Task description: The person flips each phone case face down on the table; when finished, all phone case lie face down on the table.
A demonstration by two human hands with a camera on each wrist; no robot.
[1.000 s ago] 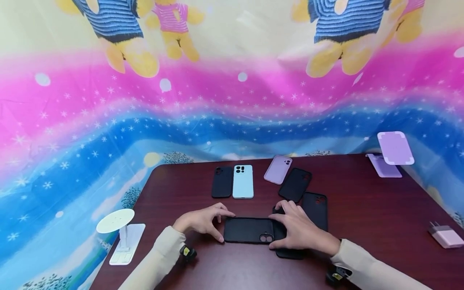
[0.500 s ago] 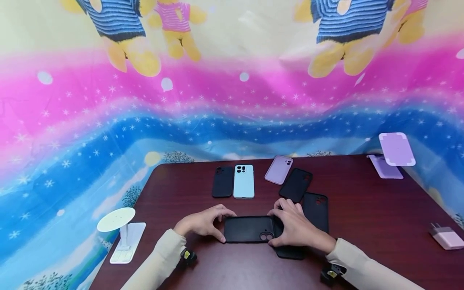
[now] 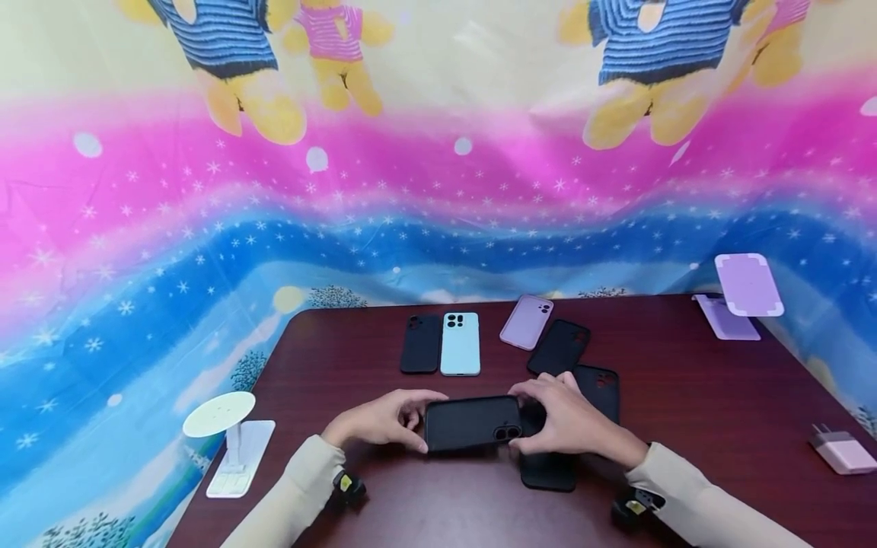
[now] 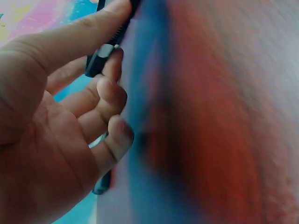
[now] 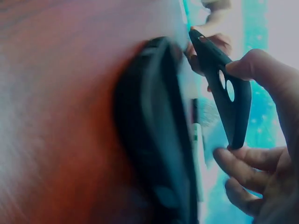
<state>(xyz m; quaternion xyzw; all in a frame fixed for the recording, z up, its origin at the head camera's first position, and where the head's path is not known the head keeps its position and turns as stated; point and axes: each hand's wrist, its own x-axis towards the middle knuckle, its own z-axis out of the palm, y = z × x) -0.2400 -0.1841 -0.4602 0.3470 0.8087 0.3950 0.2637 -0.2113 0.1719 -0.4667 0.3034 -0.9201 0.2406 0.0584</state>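
Black phone case [image 3: 466, 426]: rose off the tabletop [image 3: 685, 373] and slanted, its camera-hole end higher in the head view.
Left hand [image 3: 380, 417]: moved up slightly with it.
Right hand [image 3: 572, 418]: lifted the camera-hole end.

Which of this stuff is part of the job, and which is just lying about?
Looks part of the job:
black phone case, held at both ends

Seemingly just lying about:
nearest loose black case
black case behind it
farthest-back black case
lilac case
pale blue case or phone
dark case or phone
white stand
lilac stand
plug charger
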